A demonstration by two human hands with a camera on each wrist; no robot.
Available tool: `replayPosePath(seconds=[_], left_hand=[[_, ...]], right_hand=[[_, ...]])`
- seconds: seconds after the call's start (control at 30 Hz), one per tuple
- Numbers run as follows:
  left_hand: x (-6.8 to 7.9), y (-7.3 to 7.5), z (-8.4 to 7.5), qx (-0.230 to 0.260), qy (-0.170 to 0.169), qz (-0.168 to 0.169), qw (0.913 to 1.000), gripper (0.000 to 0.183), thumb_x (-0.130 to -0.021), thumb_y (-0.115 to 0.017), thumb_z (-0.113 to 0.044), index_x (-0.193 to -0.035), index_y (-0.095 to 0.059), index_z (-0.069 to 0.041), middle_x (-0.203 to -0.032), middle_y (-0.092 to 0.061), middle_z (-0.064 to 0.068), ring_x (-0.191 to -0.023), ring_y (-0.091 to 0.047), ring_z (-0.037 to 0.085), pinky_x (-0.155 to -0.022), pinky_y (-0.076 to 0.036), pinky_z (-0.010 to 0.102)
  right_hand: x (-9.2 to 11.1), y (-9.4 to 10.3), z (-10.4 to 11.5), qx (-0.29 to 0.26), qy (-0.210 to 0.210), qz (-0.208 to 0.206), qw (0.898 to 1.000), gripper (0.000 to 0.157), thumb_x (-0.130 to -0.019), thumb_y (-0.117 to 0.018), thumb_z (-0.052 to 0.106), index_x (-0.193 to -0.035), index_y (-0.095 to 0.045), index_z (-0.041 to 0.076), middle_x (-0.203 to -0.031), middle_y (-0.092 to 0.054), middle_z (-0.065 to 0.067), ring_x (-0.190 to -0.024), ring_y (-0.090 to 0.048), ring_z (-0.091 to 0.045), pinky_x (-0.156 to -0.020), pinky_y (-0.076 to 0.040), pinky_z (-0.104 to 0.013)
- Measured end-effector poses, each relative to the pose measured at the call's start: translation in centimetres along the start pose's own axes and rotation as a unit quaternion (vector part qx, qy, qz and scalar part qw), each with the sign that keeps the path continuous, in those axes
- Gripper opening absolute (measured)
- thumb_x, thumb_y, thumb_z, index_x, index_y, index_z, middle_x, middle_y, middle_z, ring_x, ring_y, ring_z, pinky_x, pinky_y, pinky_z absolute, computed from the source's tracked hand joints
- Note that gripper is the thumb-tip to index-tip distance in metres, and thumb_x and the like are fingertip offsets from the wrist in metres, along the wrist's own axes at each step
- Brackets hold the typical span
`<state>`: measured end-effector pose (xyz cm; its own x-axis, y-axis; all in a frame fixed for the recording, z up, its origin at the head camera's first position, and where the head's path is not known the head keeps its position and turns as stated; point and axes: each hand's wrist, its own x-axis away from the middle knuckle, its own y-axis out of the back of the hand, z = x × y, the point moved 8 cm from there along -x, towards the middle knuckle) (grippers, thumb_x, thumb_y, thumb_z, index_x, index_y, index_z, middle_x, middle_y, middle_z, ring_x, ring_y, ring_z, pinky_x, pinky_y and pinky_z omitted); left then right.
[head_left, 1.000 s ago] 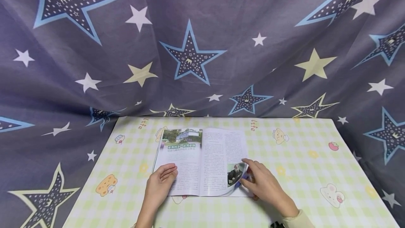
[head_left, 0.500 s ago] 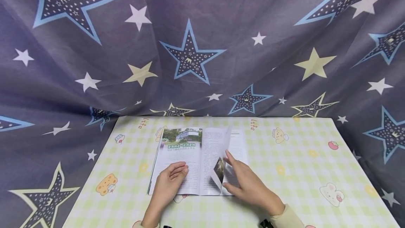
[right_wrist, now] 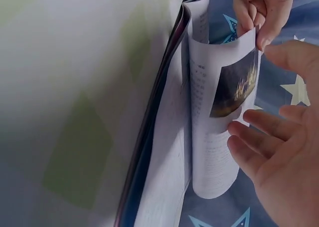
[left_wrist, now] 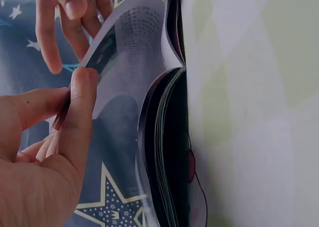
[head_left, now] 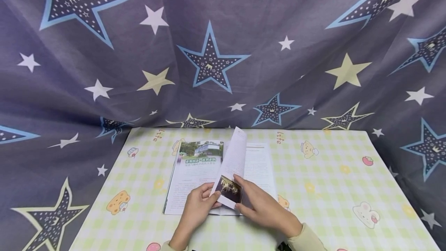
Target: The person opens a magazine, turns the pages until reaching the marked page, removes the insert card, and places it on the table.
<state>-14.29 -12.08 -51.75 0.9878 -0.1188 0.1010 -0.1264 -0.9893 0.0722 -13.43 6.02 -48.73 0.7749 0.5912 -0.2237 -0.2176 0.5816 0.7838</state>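
Observation:
An open magazine (head_left: 259, 162) lies on the table, its left page showing a building photo above printed text. One page (head_left: 234, 158) stands lifted and curved near the spine, with a dark photo at its lower part. My left hand (head_left: 199, 204) pinches the edge of that page between thumb and fingers, as the left wrist view also shows (left_wrist: 55, 137). On the other side, my right hand (head_left: 263, 206) has its fingers spread loosely against the page by the photo; in the right wrist view the hand (right_wrist: 284, 137) grips nothing.
The table (head_left: 341, 189) wears a light green checked cover with cartoon prints. Behind it hangs a dark curtain (head_left: 258, 76) with stars. Thick stacked pages (left_wrist: 162, 152) of the magazine show at its lower edge.
My right hand lifted the right page and carried it leftward over the spine. My left hand moved right and took hold of the page's edge, while the right hand's fingers loosened.

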Motion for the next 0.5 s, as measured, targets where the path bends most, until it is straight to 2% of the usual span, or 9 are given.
replayPosePath(seconds=[0.13,0.27,0.4,0.5], left_hand=[[0.2,1.1,0.3,-0.02,0.006,-0.02,0.9996,0.044,-0.094,-0.07,-0.01,-0.127,-0.056,0.016,-0.099,-0.073,0.022,-0.073,-0.074,0.028,-0.064,-0.062,0.033],[0.6,3.1,0.5,-0.033,0.012,-0.054,0.9979,0.044,-0.093,-0.071,-0.01,-0.128,-0.057,0.013,-0.097,-0.073,0.021,-0.07,-0.073,0.029,-0.063,-0.061,0.032],[1.3,5.3,0.8,-0.034,0.025,-0.098,0.9943,0.041,-0.093,-0.07,-0.005,-0.127,-0.058,0.012,-0.094,-0.073,0.021,-0.069,-0.073,0.029,-0.067,-0.061,0.03],[1.8,7.1,1.2,-0.054,0.041,-0.132,0.9889,0.038,-0.092,-0.07,-0.003,-0.127,-0.059,0.009,-0.092,-0.074,0.019,-0.068,-0.073,0.027,-0.067,-0.061,0.029]], right_hand=[[0.4,0.2,-0.6,0.024,0.001,-0.013,1.0,0.083,-0.091,-0.074,0.032,-0.158,-0.028,0.013,-0.149,-0.048,-0.01,-0.135,-0.046,-0.024,-0.111,-0.04,-0.042],[1.0,0.2,-1.3,0.07,-0.002,-0.005,0.998,0.081,-0.086,-0.079,0.036,-0.152,-0.04,0.009,-0.145,-0.051,-0.012,-0.134,-0.048,-0.027,-0.111,-0.04,-0.044],[1.7,-0.4,-1.9,0.108,-0.006,0.052,0.993,0.07,-0.083,-0.081,0.038,-0.141,-0.053,0.008,-0.142,-0.052,-0.016,-0.134,-0.046,-0.038,-0.111,-0.038,-0.052],[2.2,-0.9,-2.3,0.112,-0.013,0.099,0.989,0.067,-0.084,-0.08,0.038,-0.138,-0.056,0.008,-0.145,-0.05,-0.017,-0.136,-0.042,-0.041,-0.112,-0.035,-0.055]])
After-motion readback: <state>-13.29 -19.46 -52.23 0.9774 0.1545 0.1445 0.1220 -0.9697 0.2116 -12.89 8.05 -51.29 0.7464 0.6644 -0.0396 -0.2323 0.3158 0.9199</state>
